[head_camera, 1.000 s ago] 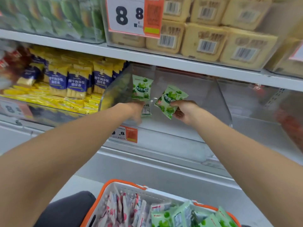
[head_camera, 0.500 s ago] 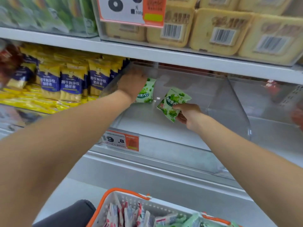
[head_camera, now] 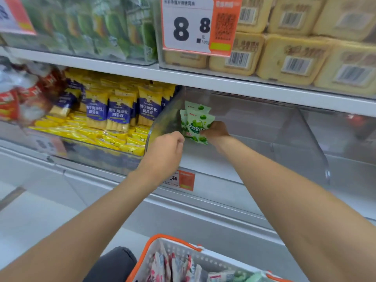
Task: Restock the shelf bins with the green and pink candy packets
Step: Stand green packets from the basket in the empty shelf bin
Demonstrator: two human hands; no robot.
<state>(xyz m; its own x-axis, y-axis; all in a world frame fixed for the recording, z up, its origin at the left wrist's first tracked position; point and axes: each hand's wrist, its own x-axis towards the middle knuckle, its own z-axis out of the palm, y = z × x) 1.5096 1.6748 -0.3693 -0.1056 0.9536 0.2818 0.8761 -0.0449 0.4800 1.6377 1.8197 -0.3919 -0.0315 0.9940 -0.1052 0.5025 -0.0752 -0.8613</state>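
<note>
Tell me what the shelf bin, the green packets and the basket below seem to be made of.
Shelf bin: clear rigid plastic, perhaps acrylic; it is glossy, and the shelf shows through its walls.
Green packets: thin printed plastic film with a soft sheen; the top edges look crimped.
Basket: moulded plastic, with a white perforated wall and an orange rim.

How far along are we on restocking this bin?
Early. Done: a couple of green packets stand against the left wall of the clear bin. In hand: the right hand grips another green packet in front of them; the left hand is curled, nothing visible in it. Left: pink packets and spare green packets wait in the basket.
</note>
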